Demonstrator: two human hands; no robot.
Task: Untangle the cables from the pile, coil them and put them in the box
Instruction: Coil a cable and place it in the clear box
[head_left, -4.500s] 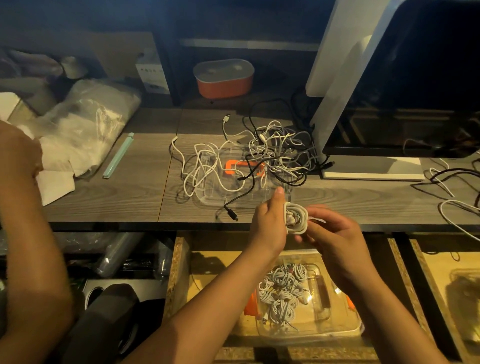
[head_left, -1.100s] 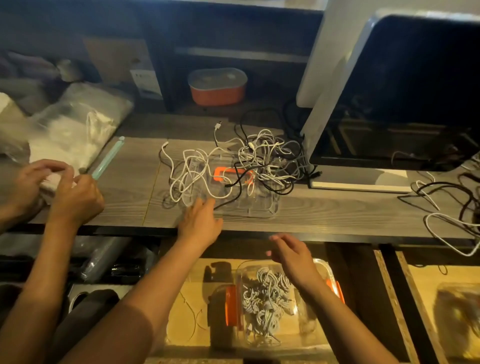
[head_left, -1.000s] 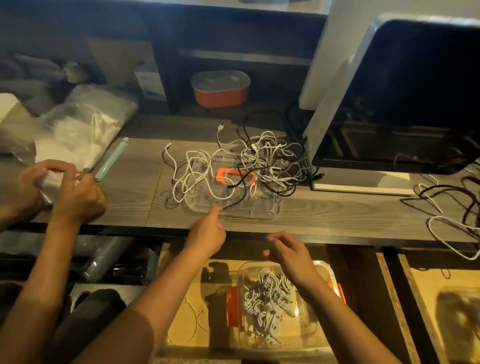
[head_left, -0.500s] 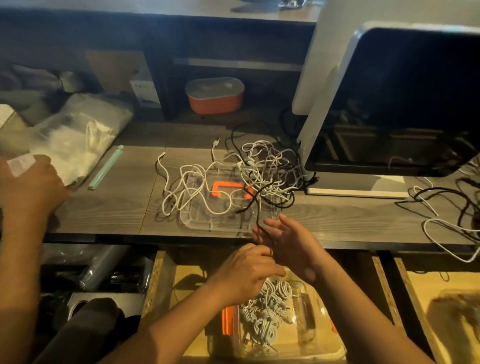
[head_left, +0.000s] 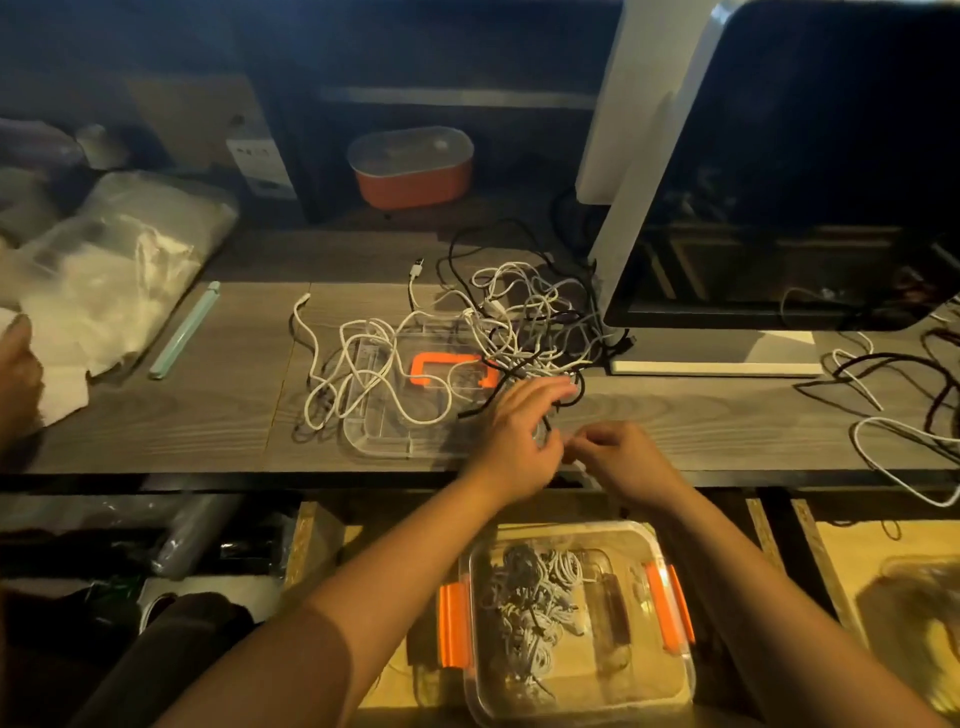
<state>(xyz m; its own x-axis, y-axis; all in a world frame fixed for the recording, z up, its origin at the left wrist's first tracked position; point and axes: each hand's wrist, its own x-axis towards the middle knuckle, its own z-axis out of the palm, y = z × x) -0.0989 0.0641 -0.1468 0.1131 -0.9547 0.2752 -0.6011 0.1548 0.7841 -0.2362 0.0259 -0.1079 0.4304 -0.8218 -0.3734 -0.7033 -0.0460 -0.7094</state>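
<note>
Head view, looking forward and down over a grey wood-grain desk. The pile of cables, white strands knotted with black ones, lies at mid-desk just left of the monitor, partly spread over a clear lid that bears an orange clip.

The left hand reaches to the near right edge of the pile. Its fingers are stretched almost straight and close together, their tips resting on a black cable that trails out of the tangle.

The right hand sits just beside the left, over the front edge of the desk. Its fingers are curled, thumb meeting forefinger in a pinch; what they pinch cannot be told.

The box, clear with orange latches, stands open in a wooden compartment below the desk, directly under the forearms. Coiled cables, mostly white, lie inside it toward its left half.

More loose cables lie on the desk at far right. A plastic bag and a pale green stick lie at left, where another person's hand enters the edge. An orange container sits on the shelf behind.
</note>
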